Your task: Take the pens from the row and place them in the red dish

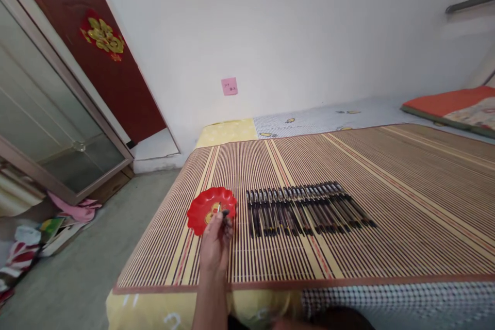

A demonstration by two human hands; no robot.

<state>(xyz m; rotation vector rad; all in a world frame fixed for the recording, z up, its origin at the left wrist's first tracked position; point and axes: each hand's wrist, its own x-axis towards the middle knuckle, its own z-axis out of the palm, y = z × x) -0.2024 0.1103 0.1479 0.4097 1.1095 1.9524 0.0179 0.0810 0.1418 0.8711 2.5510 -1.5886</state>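
My left hand (216, 242) reaches over the near right part of a red scalloped dish (199, 206). Its fingers are closed in a pinch around a small dark piece (225, 213) with a thin pale tip, too small to name for certain. Gold and red decoration shows at the dish's middle. To the right of the dish, several black pens (288, 216) with clips lie side by side in a long row, pointing away from me. Only a blurred, skin-coloured patch, perhaps my right hand (294, 324), shows at the bottom edge; its fingers are hidden.
A striped bamboo mat (367, 165) covers the bed, with patterned sheets (301, 121) beyond it. An orange folded quilt (444, 103) lies at far right. A pink note (229, 86) sticks to the wall. Left stand a glass-panelled door (46, 98) and clutter on the floor.
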